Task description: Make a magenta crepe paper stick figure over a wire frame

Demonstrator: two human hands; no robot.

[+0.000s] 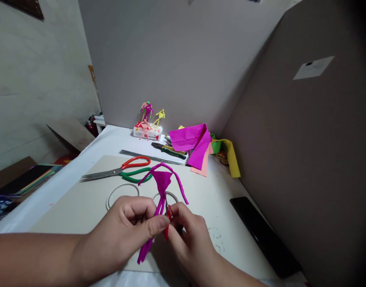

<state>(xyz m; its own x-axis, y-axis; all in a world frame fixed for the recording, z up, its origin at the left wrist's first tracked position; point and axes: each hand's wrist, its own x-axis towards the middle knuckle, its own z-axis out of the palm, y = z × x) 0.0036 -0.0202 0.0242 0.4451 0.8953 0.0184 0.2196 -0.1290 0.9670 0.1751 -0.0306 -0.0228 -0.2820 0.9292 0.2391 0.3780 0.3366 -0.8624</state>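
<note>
A magenta paper-wrapped figure (pixel 162 181) stands up between my hands, with two thin arms, a wedge-shaped torso and long legs. My left hand (pixel 131 229) pinches its legs between thumb and fingers; the leg ends poke out below. In my right hand (pixel 190 235) is a small red-handled tool (pixel 167 229) whose metal tip points up against the figure's waist. Fingers cover much of that tool, so I cannot tell its exact kind. Just beyond my left hand lie large scissors (pixel 119 171) with one red and one green handle loop, blades pointing left.
Rings of wire (pixel 123 191) lie on the pale board (pixel 81 207). Behind them are pliers (pixel 167 150), thin wires (pixel 135 154) and magenta paper strips (pixel 190 139). Small figures (pixel 147 111) stand on a white box (pixel 147 132). A black slab (pixel 263 235) borders the right-hand grey panel (pixel 314 131).
</note>
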